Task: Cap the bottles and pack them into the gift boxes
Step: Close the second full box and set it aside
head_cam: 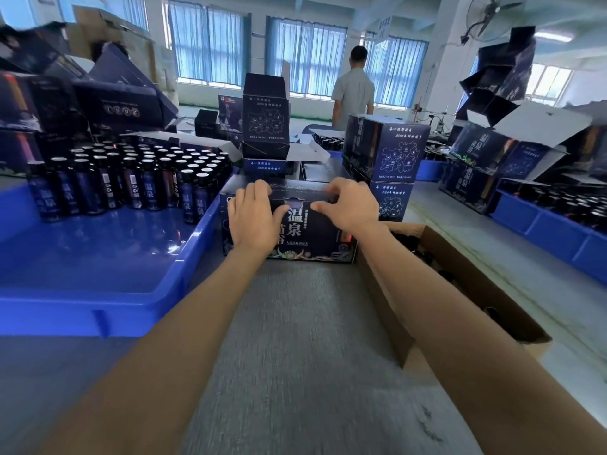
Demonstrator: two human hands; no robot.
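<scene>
Head view, step in hand. Both grips are on one gift box (312, 238), which stands on the grey surface (295, 323) straight in front of me, between the blue tray (98, 307) and an open cardboard carton (384, 307).

My left grip (254, 218) holds the box's left top corner, with the fingers curled over the top and the thumb pressed on the front face. My right grip (348, 205) holds the right top corner the same way.

I judge this to be closing the top.
- Press evenly with both thumbs so the flap goes in square.
- Keep the box flat on the surface and don't let it tip toward the tray wall it sits just beside.
- Don't crush the card.

Whether the flap is fully tucked I cannot tell. A pale patch shows at the top front edge between my thumbs.

Head view, the things. The box is dark navy card with large white characters on the front and ornament along its base, and it looks light and easy to dent.

Dark labelled bottles (131, 185) stand crowded at the far end of the tray. Their tops look pale, and I cannot tell whether they are capped.

More boxes like it (387, 149) are stacked behind.
</scene>
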